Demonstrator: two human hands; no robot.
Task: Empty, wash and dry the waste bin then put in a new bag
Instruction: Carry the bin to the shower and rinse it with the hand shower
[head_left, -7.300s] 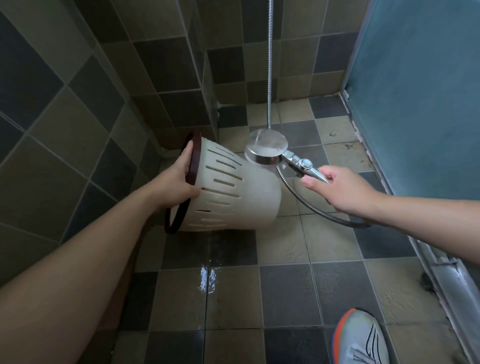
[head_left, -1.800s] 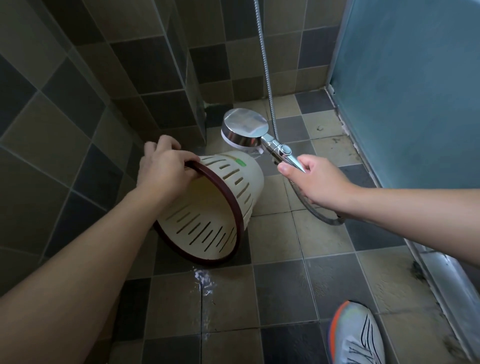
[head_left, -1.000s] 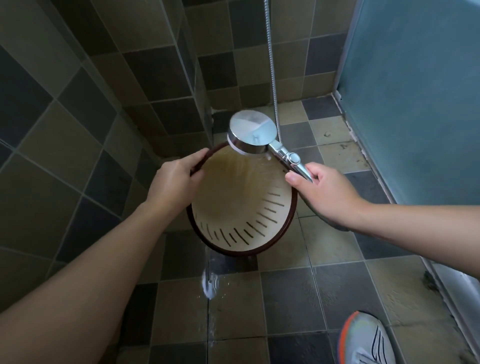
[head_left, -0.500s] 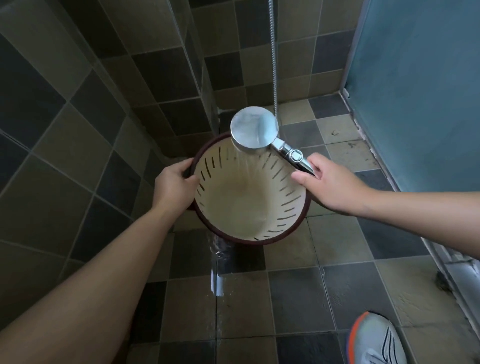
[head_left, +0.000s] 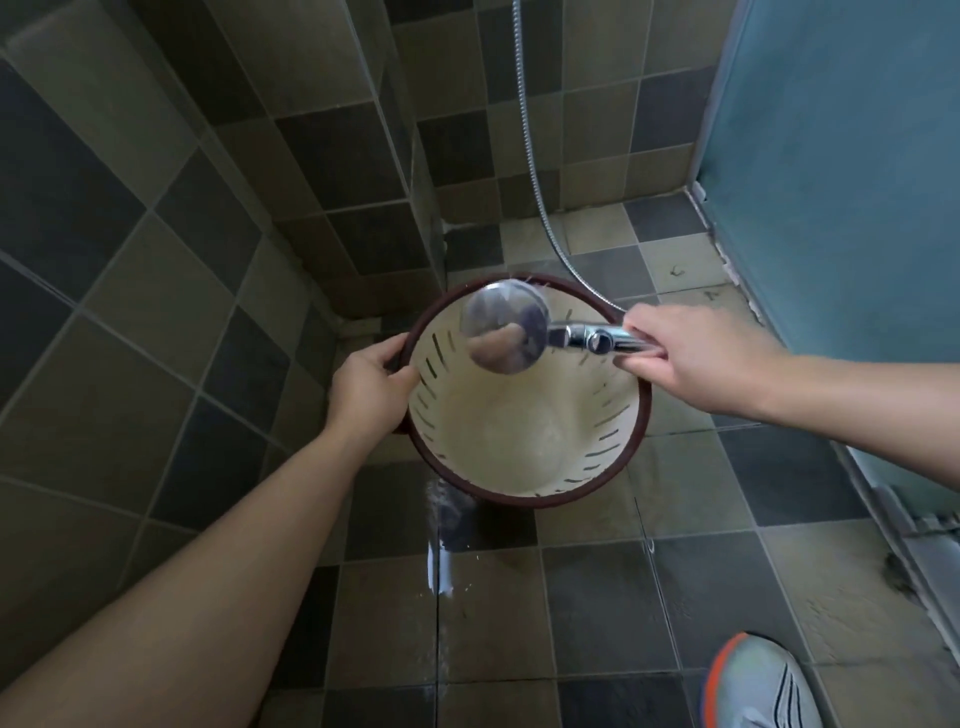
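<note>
You are in the washing stage. The cream slotted plastic waste bin with the dark red rim (head_left: 524, 415) is held off the tiled shower floor (head_left: 597, 613), mouth up toward you, and it holds no rubbish, so emptying looks done. Rinsing the inside is under way; drying and fitting a new bag are left, and no cloth or bag is in view.

Counted, largest first: one bin, one round chrome shower head on a chrome handle (head_left: 506, 325) with one ribbed metal hose (head_left: 530, 135), and one grey shoe with an orange edge (head_left: 753, 686).

Your left hand (head_left: 371, 387) grips the bin's rim on its left side, fingers curled over the edge. Your right hand (head_left: 696, 356) is wrapped round the shower handle, holding the head just above the bin's far side. A wet streak (head_left: 439, 545) lies on the floor below the bin.
</note>
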